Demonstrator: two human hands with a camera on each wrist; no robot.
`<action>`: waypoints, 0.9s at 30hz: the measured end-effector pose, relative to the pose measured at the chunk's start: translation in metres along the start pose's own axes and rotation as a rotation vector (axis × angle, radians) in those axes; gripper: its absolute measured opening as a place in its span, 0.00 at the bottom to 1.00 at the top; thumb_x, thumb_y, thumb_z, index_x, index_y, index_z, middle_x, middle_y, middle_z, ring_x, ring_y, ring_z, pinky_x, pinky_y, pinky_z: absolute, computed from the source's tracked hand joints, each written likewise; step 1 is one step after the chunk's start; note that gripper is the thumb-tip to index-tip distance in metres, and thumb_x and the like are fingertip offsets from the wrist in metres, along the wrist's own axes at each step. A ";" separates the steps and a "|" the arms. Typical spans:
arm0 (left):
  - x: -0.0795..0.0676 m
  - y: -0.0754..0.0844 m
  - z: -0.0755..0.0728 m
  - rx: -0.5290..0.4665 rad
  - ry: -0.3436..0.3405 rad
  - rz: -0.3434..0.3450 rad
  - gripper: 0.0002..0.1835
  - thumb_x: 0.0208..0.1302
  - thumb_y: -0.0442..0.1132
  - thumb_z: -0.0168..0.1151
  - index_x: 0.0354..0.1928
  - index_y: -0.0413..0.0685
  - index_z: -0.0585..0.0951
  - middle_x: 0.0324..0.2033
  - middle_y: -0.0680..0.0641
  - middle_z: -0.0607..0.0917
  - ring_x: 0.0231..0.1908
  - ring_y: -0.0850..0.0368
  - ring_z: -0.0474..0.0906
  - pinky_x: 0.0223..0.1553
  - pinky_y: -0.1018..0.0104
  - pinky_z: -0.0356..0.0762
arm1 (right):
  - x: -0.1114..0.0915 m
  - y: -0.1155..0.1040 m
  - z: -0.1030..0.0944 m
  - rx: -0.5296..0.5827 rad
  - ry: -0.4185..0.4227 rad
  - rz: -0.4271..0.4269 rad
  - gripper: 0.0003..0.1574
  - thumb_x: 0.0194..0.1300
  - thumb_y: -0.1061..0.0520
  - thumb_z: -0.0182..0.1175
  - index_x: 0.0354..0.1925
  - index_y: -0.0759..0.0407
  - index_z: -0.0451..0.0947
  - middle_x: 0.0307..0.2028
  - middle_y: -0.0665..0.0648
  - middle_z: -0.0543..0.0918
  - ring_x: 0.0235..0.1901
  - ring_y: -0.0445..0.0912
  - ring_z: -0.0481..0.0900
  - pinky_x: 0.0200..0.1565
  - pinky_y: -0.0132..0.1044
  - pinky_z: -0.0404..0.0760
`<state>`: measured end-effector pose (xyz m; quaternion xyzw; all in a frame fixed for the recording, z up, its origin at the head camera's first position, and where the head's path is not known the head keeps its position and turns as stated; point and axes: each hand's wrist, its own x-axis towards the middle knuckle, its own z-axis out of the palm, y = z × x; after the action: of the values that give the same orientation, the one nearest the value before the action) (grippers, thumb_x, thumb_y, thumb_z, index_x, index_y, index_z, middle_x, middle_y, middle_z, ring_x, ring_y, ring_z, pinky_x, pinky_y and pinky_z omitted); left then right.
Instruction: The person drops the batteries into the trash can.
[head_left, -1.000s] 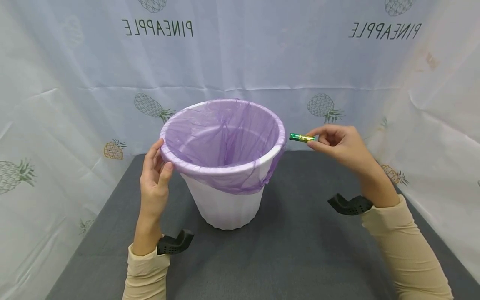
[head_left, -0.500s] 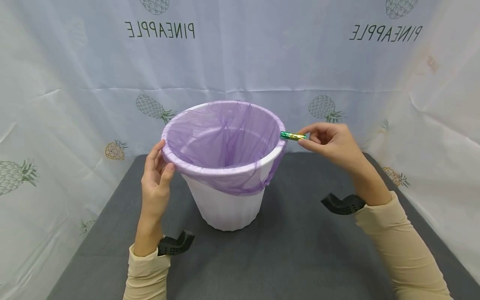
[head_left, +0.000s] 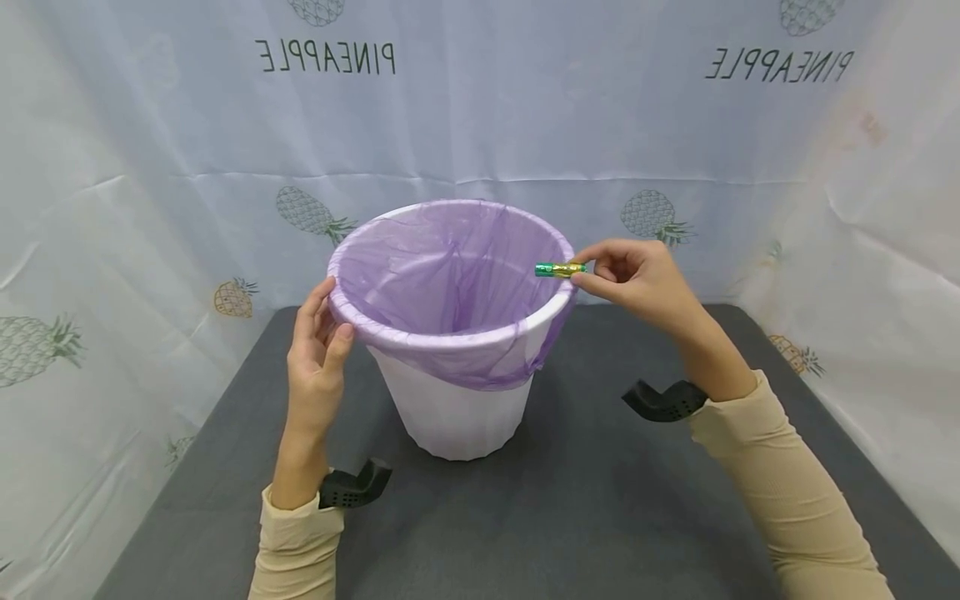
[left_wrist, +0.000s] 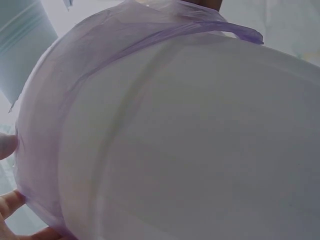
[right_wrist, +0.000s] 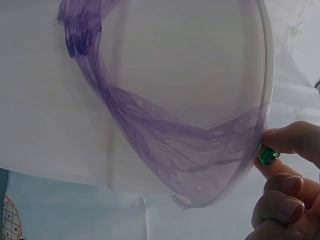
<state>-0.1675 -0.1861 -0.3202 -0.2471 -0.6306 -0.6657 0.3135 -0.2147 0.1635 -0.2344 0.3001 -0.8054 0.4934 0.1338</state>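
Note:
A white trash can (head_left: 457, 417) stands upright, lined with a thin purple bag (head_left: 420, 283) folded over its rim. My left hand (head_left: 313, 375) holds the can's left rim, thumb in front and fingers further back; the fingertips (left_wrist: 11, 202) touch the bagged rim in the left wrist view. A green and gold battery (head_left: 558, 270) lies level between the thumb and index finger of my right hand (head_left: 648, 279). It reaches over the right rim, its green end pointing inward above the opening. In the right wrist view, the metal end of the battery (right_wrist: 270, 157) shows beside the rim.
The can rests on a dark grey tabletop (head_left: 465, 533). White curtains (head_left: 525, 108) with pineapple prints enclose the back and both sides. A black mount (head_left: 667, 402) sits on the right wrist, and a similar mount (head_left: 356, 485) on the left.
My right hand has moved left with the battery, from outside the can to over its right rim. The left hand keeps its place on the rim.

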 end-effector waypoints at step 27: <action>-0.007 -0.008 0.014 -0.017 0.096 -0.014 0.25 0.65 0.31 0.57 0.65 0.41 0.70 0.55 0.56 0.77 0.54 0.64 0.75 0.58 0.78 0.72 | -0.016 0.022 -0.004 0.060 0.075 0.024 0.10 0.60 0.70 0.61 0.37 0.58 0.84 0.14 0.43 0.67 0.14 0.38 0.58 0.19 0.34 0.59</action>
<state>-0.1689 -0.1713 -0.3296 -0.2129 -0.6108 -0.6842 0.3368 -0.2162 0.1801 -0.2560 0.2757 -0.7880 0.5299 0.1490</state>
